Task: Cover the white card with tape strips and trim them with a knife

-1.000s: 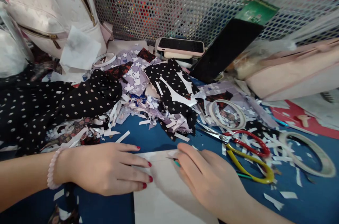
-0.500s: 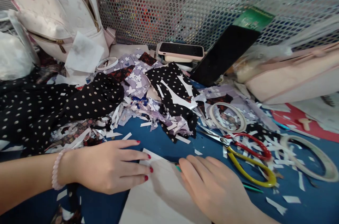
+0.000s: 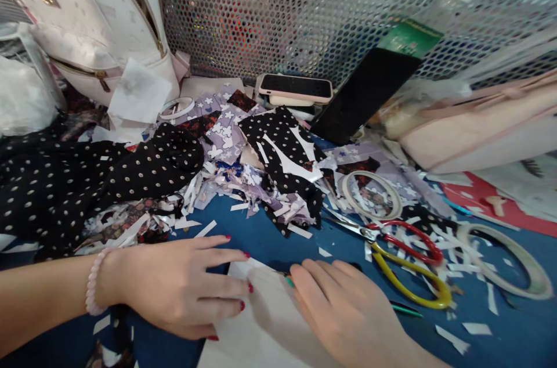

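Observation:
My left hand [image 3: 183, 284], with red nails and a pink bead bracelet, lies flat with fingers stretched out on the left edge of a white sheet [image 3: 261, 327] on the blue tabletop. My right hand [image 3: 348, 310] rests on the sheet's right side, fingers curled round a thin green tool [image 3: 407, 310]; its tip shows beside my forefinger and its tail sticks out to the right. Red and yellow handled scissors [image 3: 404, 263] lie just beyond my right hand.
Heaps of black dotted fabric [image 3: 87, 176], purple flowered scraps [image 3: 226, 136] and white paper strips fill the middle. Tape rolls [image 3: 505, 260] lie at the right. A phone [image 3: 296, 88], a black tablet [image 3: 365, 92], a white backpack [image 3: 87, 25] and a perforated metal screen stand behind.
The white sheet has turned, its top corner swinging left and nearer under my hands. Both hands shifted slightly toward me; the view rose a little.

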Demonstrator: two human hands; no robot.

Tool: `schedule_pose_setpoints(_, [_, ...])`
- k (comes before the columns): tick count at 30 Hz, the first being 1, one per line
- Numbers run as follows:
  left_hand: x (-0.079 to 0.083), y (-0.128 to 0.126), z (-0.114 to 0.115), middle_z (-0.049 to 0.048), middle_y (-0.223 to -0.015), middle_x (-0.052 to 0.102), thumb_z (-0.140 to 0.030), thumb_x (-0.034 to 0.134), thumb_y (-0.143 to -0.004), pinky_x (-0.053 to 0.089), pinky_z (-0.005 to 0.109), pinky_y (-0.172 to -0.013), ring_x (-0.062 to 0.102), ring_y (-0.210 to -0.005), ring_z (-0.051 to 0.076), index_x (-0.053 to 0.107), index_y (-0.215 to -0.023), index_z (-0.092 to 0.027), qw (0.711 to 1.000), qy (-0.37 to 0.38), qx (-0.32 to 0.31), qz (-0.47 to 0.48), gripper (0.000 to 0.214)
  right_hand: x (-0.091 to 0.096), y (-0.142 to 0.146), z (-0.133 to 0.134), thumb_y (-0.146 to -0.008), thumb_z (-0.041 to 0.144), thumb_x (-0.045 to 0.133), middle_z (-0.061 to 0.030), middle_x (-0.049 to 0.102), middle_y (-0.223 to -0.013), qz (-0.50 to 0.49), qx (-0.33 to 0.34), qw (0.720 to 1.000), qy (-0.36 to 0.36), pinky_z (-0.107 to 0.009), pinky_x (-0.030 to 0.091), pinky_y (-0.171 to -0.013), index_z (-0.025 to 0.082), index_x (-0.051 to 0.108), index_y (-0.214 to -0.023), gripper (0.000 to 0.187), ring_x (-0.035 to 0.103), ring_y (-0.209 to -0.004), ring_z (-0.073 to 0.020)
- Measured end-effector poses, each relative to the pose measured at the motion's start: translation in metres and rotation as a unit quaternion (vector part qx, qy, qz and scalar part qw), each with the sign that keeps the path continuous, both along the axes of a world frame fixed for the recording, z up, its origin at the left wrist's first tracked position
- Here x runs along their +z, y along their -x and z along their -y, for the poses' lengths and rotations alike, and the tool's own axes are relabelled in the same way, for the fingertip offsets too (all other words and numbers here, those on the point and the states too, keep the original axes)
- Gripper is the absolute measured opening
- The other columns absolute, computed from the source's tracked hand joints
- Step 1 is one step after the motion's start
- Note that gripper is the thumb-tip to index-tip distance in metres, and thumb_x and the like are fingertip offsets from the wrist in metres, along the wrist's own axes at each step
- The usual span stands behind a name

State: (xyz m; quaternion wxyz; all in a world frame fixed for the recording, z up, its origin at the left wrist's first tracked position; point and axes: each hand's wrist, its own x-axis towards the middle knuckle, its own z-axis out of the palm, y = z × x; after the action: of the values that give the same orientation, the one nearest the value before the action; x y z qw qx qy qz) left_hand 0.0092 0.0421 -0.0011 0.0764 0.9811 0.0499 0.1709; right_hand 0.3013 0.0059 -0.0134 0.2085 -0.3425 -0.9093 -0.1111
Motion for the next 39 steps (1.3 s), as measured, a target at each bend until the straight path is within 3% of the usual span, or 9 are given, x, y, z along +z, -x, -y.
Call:
schedule_pose_setpoints(15, [0.0008, 0.0012, -0.0009, 0.0067, -0.133, 0.078, -0.024, 0.050, -0.107, 0.053, 0.047, -0.114, 0.069, -0.128, 0.031, 0.077, -0.120, -0.016, 0.999, 0.030, 0.026, -0.002, 0.030, 0.0004, 0.0000, -0.0003, -0.090, -0.003, 0.042, -0.0032, 0.066, -0.065, 0.001, 0.007, 1.000, 0.002, -0.033, 0.037, -0.059, 0.016, 0.066, -0.083, 0.032, 0.052, -0.054, -0.0155])
schedule_pose_setpoints(21, [0.0021, 0.0022, -0.0011, 0.0100, -0.133, 0.077, -0.027, 0.060, -0.104, 0.052, 0.046, -0.117, 0.067, -0.132, 0.031, 0.078, -0.123, -0.019, 0.999, 0.023, 0.024, -0.017, 0.027, -0.0010, -0.0013, -0.0012, -0.092, -0.001, 0.044, -0.0031, 0.065, -0.066, 0.000, 0.013, 1.000, 0.006, -0.032, 0.035, -0.060, 0.018, 0.065, -0.083, 0.029, 0.051, -0.053, -0.0156])
schedule_pose_setpoints(32, [0.0019, 0.0000, -0.0022, 0.0023, -0.131, 0.079, -0.026, 0.052, -0.110, 0.052, 0.044, -0.115, 0.068, -0.129, 0.030, 0.078, -0.121, -0.020, 1.000, 0.018, 0.020, 0.002, 0.029, 0.0041, -0.0020, -0.0032, -0.097, -0.001, 0.040, -0.0022, 0.062, -0.062, 0.001, 0.010, 1.000, 0.000, -0.035, 0.034, -0.060, 0.017, 0.065, -0.078, 0.036, 0.050, -0.052, -0.0170])
schedule_pose_setpoints(39, [-0.0001, 0.0009, -0.0019, 0.0028, -0.134, 0.078, -0.028, 0.055, -0.110, 0.049, 0.044, -0.118, 0.066, -0.134, 0.029, 0.076, -0.123, -0.021, 0.999, 0.027, 0.029, -0.003, 0.026, 0.0002, -0.0007, -0.0034, -0.096, -0.002, 0.040, -0.0007, 0.061, -0.063, -0.001, 0.011, 1.000, 0.009, -0.033, 0.035, -0.062, 0.016, 0.066, -0.083, 0.035, 0.051, -0.053, -0.0163])
